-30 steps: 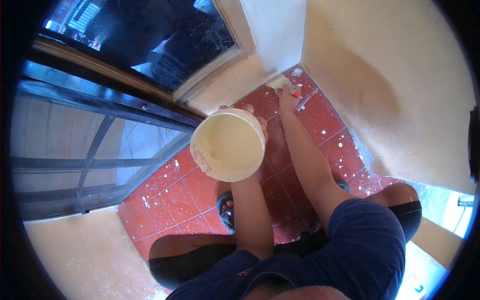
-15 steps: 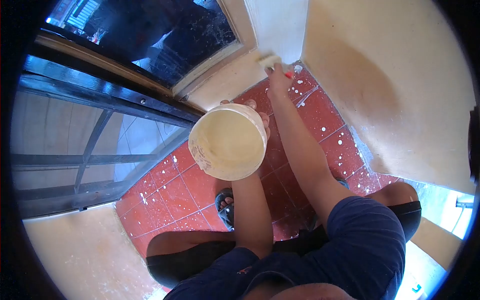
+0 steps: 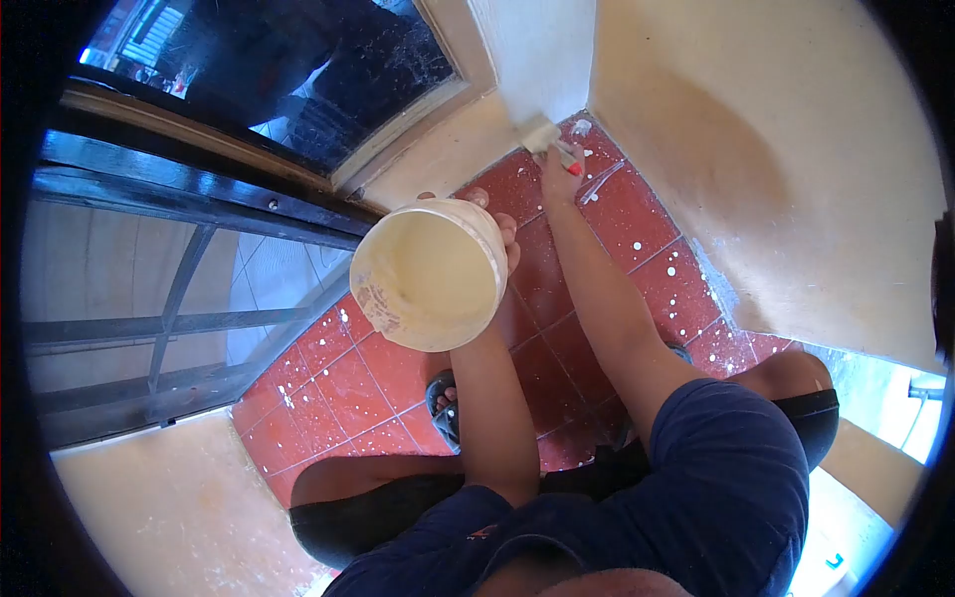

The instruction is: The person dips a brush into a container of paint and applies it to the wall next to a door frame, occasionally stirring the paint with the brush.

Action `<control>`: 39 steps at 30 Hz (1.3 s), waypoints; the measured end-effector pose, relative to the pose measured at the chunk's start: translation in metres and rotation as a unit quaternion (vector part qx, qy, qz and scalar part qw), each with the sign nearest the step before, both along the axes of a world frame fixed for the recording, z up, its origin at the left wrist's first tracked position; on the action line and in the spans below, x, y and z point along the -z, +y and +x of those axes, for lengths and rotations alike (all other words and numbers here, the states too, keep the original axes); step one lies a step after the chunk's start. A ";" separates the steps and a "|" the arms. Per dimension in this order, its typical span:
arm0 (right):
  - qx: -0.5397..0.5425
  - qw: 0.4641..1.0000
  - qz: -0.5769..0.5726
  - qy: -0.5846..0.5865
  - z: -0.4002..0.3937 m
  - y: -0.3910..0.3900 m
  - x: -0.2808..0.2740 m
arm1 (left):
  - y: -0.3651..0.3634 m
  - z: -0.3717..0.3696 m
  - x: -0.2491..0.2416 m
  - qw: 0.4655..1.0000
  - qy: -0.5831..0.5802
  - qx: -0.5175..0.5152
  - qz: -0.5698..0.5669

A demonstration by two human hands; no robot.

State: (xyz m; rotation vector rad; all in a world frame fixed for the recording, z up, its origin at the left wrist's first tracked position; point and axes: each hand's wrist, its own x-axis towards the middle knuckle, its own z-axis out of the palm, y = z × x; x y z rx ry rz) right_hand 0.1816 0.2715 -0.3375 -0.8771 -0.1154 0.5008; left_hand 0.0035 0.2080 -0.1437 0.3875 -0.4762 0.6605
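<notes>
My left hand (image 3: 502,231) is closed round the far side of a tub of cream paint (image 3: 428,267), its fingers showing past the rim. The tub tilts a little towards me, and dried paint crusts its near left lip. In my right hand (image 3: 559,177) is a paintbrush (image 3: 540,137) with pale bristles and a red-tipped handle. Its bristles are at the foot of the wall near the corner, where the cream wall strip (image 3: 438,149) meets a white section (image 3: 537,60).
Red floor tiles (image 3: 348,398) carry many white paint drips. A wood-framed glass pane (image 3: 288,70) and a dark metal-framed door (image 3: 199,229) stand to the left. On the right rises a cream wall (image 3: 796,179). My sandalled foot (image 3: 445,408) is below the tub.
The brush has moved slightly downward along the wall, and its handle has swung lower. The tub has shifted a little left and up in view.
</notes>
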 end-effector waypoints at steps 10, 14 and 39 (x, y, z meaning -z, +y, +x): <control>0.015 0.989 0.120 0.080 -0.002 0.004 -0.071 | -0.008 0.004 0.008 0.997 -0.002 -0.015 -0.074; 0.002 0.998 0.029 0.059 -0.005 0.001 0.002 | 0.006 0.003 0.005 0.999 0.005 0.039 -0.010; 0.046 0.988 -0.052 0.139 0.003 0.008 0.009 | 0.006 -0.009 0.032 0.986 0.096 -0.084 -0.111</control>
